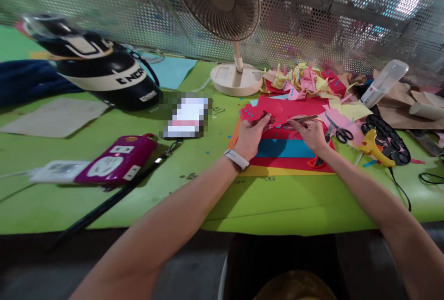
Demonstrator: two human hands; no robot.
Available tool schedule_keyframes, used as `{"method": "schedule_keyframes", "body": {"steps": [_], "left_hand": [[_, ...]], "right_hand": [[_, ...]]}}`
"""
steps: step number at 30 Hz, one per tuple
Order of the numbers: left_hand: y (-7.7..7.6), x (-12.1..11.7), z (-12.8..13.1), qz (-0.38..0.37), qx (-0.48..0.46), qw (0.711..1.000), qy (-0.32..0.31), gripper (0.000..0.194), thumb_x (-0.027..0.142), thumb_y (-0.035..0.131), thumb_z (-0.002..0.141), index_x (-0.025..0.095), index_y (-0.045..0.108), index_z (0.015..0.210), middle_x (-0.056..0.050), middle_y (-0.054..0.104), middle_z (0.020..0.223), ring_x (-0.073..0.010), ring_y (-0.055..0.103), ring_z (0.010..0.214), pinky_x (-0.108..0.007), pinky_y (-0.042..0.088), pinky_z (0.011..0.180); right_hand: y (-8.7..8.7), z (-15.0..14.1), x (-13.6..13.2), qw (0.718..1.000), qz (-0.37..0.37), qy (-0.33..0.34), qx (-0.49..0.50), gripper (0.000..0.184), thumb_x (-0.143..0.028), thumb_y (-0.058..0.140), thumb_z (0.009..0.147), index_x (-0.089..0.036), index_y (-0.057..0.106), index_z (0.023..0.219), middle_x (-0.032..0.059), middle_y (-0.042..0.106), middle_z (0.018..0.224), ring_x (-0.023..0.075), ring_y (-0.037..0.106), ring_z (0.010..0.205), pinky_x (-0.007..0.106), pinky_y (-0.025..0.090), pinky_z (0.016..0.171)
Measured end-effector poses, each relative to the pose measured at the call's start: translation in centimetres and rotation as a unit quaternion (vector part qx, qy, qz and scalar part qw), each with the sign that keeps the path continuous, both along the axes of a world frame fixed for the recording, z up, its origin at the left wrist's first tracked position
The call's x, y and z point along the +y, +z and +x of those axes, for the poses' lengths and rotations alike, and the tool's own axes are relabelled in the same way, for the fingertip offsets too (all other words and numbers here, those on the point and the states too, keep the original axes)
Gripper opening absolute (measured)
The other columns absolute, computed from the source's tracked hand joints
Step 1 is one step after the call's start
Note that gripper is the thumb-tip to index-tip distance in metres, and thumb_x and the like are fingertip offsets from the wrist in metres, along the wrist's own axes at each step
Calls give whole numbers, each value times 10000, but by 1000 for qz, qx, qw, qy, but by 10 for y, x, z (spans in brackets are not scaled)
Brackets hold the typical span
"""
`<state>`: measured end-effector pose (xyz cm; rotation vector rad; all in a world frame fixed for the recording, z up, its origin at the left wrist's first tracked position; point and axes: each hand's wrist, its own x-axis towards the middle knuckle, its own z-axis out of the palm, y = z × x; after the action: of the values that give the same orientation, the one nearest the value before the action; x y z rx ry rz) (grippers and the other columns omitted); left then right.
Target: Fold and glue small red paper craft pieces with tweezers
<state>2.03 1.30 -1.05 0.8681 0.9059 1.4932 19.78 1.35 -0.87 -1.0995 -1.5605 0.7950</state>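
My left hand (251,135), with a white band at the wrist, pinches a piece of red paper (250,111) dotted with small blue bits. In my right hand (313,134) is a slim dark pair of tweezers (310,118), its tip pointing left toward the red paper near my left fingers. Tiny blue paper bits (277,135) lie scattered between the hands. Beneath them a blue paper strip (284,148) rests on stacked red sheets (280,165). An orange-handled tool (315,162) lies partly hidden under my right wrist.
Right of my hands lie black scissors (340,132), a yellow glue gun (376,148) and a black palette (398,145). Behind are cut paper scraps (308,80) and a fan (236,80). Leftward are a phone (187,117), a purple power bank (120,159) and a black bottle (107,75).
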Motion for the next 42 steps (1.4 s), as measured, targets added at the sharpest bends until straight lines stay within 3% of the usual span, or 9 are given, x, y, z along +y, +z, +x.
{"method": "schedule_keyframes", "body": {"steps": [4,11,17,22,38,42], "left_hand": [[0,0,1,5,-6,1000,-4,272,378,847,599,180,752,760,-51,766,796,-198,708,762,-340,559,797],[1,0,1,10,-12,1000,-12,265,364,837,616,179,754,787,-58,769,804,-224,726,821,-391,549,888],[2,-1,1,10,-33,999,-14,238,319,848,606,183,743,771,-25,761,783,-191,715,760,-393,548,914],[0,0,1,10,-13,1000,-8,253,334,848,603,175,731,762,-31,752,782,-221,720,826,-402,545,910],[1,-1,0,8,0,1000,-11,232,329,830,618,176,716,751,-25,747,758,-223,722,833,-406,549,916],[1,0,0,5,-6,1000,-11,234,328,830,610,187,714,756,-27,750,768,-228,724,845,-405,557,899]], "right_hand": [[1,1,3,998,-37,-26,34,290,-487,725,762,-199,741,790,35,763,814,194,742,771,287,605,693],[10,0,6,974,-176,-43,133,214,-365,736,806,-154,698,808,51,764,735,160,741,646,188,556,500],[14,-1,3,965,-206,-48,156,159,-281,698,847,-146,702,763,54,770,727,158,741,628,176,541,477],[16,-1,2,956,-239,-52,159,184,-239,639,893,-141,706,753,67,776,750,154,744,647,172,541,494],[16,1,8,942,-280,-63,176,211,-288,682,882,-125,670,748,90,771,724,163,753,676,173,570,527],[17,1,13,937,-297,-71,171,235,-327,713,856,-138,665,724,93,757,672,185,751,650,222,605,558]]}}
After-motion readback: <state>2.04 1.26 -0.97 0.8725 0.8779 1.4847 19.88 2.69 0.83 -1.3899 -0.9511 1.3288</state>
